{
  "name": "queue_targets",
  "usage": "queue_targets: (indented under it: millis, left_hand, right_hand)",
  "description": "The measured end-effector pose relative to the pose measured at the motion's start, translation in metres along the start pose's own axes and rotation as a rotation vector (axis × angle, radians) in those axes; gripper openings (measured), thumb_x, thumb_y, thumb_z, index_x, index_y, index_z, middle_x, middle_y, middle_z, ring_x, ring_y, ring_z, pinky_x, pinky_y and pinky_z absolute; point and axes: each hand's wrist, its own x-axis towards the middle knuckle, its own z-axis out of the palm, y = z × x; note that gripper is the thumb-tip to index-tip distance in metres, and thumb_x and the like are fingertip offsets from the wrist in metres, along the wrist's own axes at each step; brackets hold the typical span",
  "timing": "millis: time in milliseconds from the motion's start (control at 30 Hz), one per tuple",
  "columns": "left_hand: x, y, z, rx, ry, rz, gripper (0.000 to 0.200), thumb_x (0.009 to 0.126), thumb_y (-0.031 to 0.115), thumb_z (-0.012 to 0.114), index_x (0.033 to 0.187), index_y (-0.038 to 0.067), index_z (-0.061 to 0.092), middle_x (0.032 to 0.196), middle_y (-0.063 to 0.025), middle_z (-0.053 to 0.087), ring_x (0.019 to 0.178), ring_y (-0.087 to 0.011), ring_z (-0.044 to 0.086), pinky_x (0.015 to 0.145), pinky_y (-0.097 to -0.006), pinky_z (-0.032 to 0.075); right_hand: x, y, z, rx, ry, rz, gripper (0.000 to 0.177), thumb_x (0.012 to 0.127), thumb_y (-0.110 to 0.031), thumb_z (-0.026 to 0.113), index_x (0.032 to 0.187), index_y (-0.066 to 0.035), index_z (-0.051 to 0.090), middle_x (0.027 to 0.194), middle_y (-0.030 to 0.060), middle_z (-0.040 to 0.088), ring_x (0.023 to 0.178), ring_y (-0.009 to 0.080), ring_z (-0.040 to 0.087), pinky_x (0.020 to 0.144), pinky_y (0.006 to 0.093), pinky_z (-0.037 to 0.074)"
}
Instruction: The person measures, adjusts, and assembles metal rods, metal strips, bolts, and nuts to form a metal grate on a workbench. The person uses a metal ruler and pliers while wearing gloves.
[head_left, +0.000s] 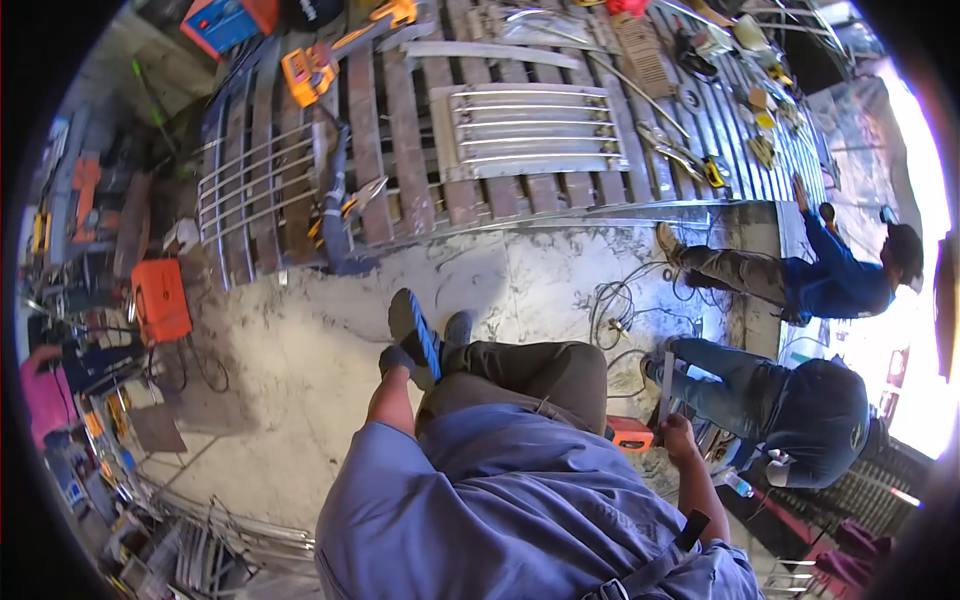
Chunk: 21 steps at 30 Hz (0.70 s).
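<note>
Beneath our blue shirt (pixel 520 500), our right hand (pixel 680 437) is gripping a metal strip (pixel 666 385); whether our left hand (pixel 396 360) is clenching, we cannot tell.

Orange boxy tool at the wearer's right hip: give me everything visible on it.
The orange boxy tool is small, bright orange and plastic-looking. It sits roughly level beside the hip, its left side hidden behind the olive trouser leg. The right hand is closed on its right end. A thin pale metal strip stands up from the fist; whether it belongs to the tool cannot be told. Nothing else visibly touches it.
</note>
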Motion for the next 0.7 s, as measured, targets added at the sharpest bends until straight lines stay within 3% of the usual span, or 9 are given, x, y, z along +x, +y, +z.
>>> queue_targets:
  millis: [33, 133, 267, 333, 433, 533, 600, 667, 700]
  left_hand:
    - [0.009, 0.003, 0.002, 0.119, -0.065, 0.077, 0.032, 0.100, 0.037, 0.073, 0.114, 0.012, 0.086, 0.124, -0.0173, 0.082, 0.117, -0.0383, 0.079, 0.095, -0.0496, 0.064]
    - [-0.020, 0.034, -0.042, 0.584, -0.773, -0.011, 0.028, 0.097, 0.026, 0.076, 0.122, 0.020, 0.086, 0.136, -0.0092, 0.081, 0.125, -0.0323, 0.077, 0.097, -0.0451, 0.064]
    - [-0.061, 0.064, -0.076, 0.513, -0.465, -0.032, 0.042, 0.094, 0.008, 0.073, 0.132, 0.023, 0.084, 0.142, -0.0052, 0.078, 0.134, -0.0294, 0.073, 0.105, -0.0455, 0.060]
    - [-0.047, 0.064, -0.064, 0.459, -0.304, 0.030, 0.037, 0.093, 0.009, 0.074, 0.127, 0.018, 0.086, 0.139, -0.0105, 0.080, 0.129, -0.0329, 0.076, 0.104, -0.0477, 0.062]
    - [-0.058, 0.103, -0.110, 0.375, -0.153, 0.099, 0.028, 0.094, 0.014, 0.076, 0.120, 0.012, 0.086, 0.135, -0.0198, 0.079, 0.125, -0.0369, 0.077, 0.101, -0.0468, 0.064]
    - [-0.028, 0.129, -0.118, 0.365, 0.008, 0.199, 0.024, 0.093, 0.015, 0.074, 0.113, 0.010, 0.087, 0.125, -0.0217, 0.081, 0.119, -0.0409, 0.078, 0.099, -0.0458, 0.064]
    - [-0.049, 0.167, -0.152, 0.283, 0.040, 0.230, 0.025, 0.091, 0.016, 0.074, 0.113, 0.012, 0.086, 0.124, -0.0218, 0.080, 0.115, -0.0411, 0.078, 0.098, -0.0483, 0.063]
    - [-0.078, 0.204, -0.170, 0.122, 0.081, 0.253, 0.026, 0.090, 0.017, 0.074, 0.113, 0.014, 0.086, 0.121, -0.0213, 0.081, 0.113, -0.0410, 0.078, 0.098, -0.0497, 0.063]
    - [-0.088, 0.221, -0.173, 0.059, 0.131, 0.308, 0.023, 0.091, 0.021, 0.073, 0.110, 0.014, 0.084, 0.116, -0.0224, 0.081, 0.109, -0.0429, 0.078, 0.095, -0.0526, 0.062]
  right_hand:
    - [0.000, 0.004, -0.004, 0.005, 0.015, -0.004, 0.019, 0.108, -0.004, 0.059, 0.121, 0.008, 0.065, 0.092, 0.0160, 0.072, 0.068, 0.0243, 0.070, 0.061, 0.0396, 0.061]
    - [-0.002, 0.017, -0.020, 0.001, 0.041, 0.016, 0.016, 0.108, -0.003, 0.057, 0.118, 0.007, 0.065, 0.091, 0.0150, 0.071, 0.067, 0.0235, 0.070, 0.060, 0.0402, 0.061]
    - [0.008, 0.040, -0.040, -0.037, 0.095, 0.022, 0.015, 0.106, -0.002, 0.058, 0.112, 0.006, 0.069, 0.088, 0.0146, 0.072, 0.068, 0.0249, 0.072, 0.059, 0.0405, 0.062]
    - [0.017, 0.049, -0.047, 0.059, 0.072, 0.085, 0.018, 0.107, -0.003, 0.056, 0.119, 0.007, 0.064, 0.088, 0.0148, 0.071, 0.064, 0.0248, 0.070, 0.059, 0.0432, 0.063]
    - [0.051, 0.056, -0.054, 0.196, -0.017, 0.121, 0.021, 0.106, -0.003, 0.060, 0.122, 0.011, 0.065, 0.088, 0.0169, 0.072, 0.067, 0.0266, 0.072, 0.061, 0.0439, 0.065]
    - [0.127, 0.063, -0.059, 0.138, -0.133, 0.116, 0.020, 0.104, -0.003, 0.065, 0.117, 0.012, 0.068, 0.089, 0.0184, 0.074, 0.070, 0.0274, 0.074, 0.062, 0.0442, 0.065]
    - [0.164, 0.039, -0.071, 0.040, -0.267, 0.035, 0.017, 0.102, -0.003, 0.070, 0.106, 0.012, 0.074, 0.089, 0.0191, 0.077, 0.070, 0.0272, 0.075, 0.063, 0.0420, 0.065]
    - [0.195, 0.007, -0.074, 0.101, -0.279, 0.044, 0.017, 0.100, -0.004, 0.072, 0.104, 0.012, 0.076, 0.086, 0.0187, 0.078, 0.068, 0.0254, 0.075, 0.063, 0.0400, 0.064]
    - [0.216, -0.009, -0.079, -0.024, -0.318, -0.069, 0.017, 0.099, -0.004, 0.073, 0.104, 0.012, 0.076, 0.086, 0.0187, 0.078, 0.068, 0.0252, 0.075, 0.063, 0.0397, 0.064]
